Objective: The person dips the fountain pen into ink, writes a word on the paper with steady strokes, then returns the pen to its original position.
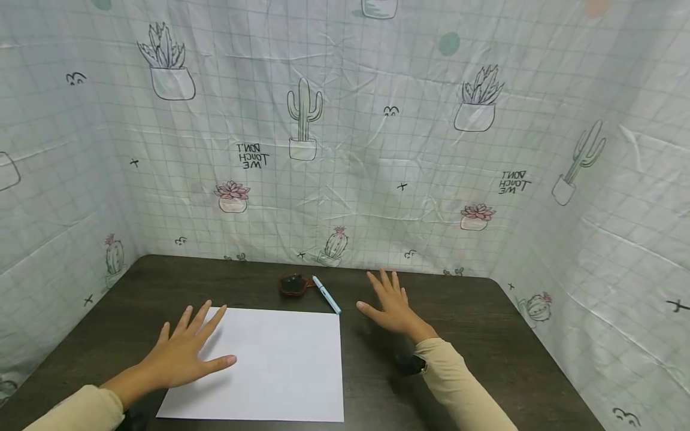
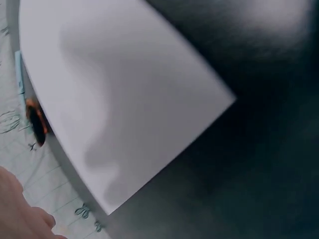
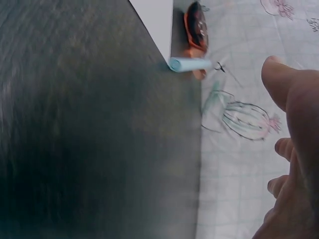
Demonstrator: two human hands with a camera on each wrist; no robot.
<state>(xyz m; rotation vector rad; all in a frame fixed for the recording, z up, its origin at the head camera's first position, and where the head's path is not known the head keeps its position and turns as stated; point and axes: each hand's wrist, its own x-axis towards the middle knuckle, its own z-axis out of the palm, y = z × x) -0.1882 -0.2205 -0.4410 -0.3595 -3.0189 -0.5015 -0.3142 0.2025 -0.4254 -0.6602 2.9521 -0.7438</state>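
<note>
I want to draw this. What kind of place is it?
Maybe a curtained work corner: a dark table holds white paper and a blue pen, with cactus-print cloth hanging behind it.

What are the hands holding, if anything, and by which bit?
Nothing: the left hand and right hand are spread and empty. The paper lies on the table.

Behind and along both sides of a dark brown, round-cornered tabletop (image 1: 485, 326) hangs a creased white fabric sheet (image 1: 350, 167) printed with a fine grid, outlined green cacti (image 1: 304, 114) and pink succulents (image 1: 232, 191) in pots, mirror-reversed black lettering (image 1: 252, 155) and pale green dots (image 1: 449, 44).
</note>
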